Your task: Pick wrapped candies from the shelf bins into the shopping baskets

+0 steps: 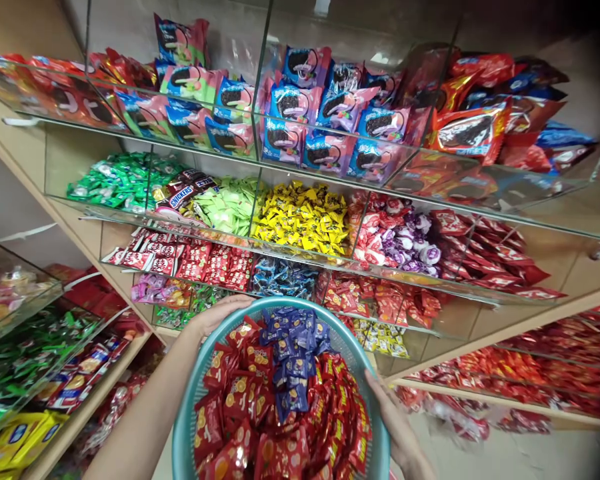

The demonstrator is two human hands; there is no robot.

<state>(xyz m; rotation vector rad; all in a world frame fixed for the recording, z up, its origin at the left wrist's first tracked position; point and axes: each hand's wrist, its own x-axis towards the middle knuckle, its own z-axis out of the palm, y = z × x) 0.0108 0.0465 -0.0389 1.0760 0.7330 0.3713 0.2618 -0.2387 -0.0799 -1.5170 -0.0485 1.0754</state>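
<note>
A round teal plastic basket (187, 400) is held up between my two hands in front of the candy shelves. My left hand (220, 319) grips its far left rim, fingers partly hidden behind the edge. On the right side, my right hand (393, 417) is closed around the rim, thumb near the top edge. Inside lie red orange-print candy packets (247, 393) on the left, small purple-blue packets (295, 347) at the back middle, and red packets with yellow lettering (337, 413) on the right. The basket's near edge falls outside the view.
Glass-fronted shelves hold blue-pink cookie packs (290, 100), green candies (123, 177), yellow candies (305, 217) and red packets (490, 253). More stocked shelves stand at left with green wrapped sweets (30, 353), and at lower right with red packets (520, 373). Plastic bags (460, 417) lie low at right.
</note>
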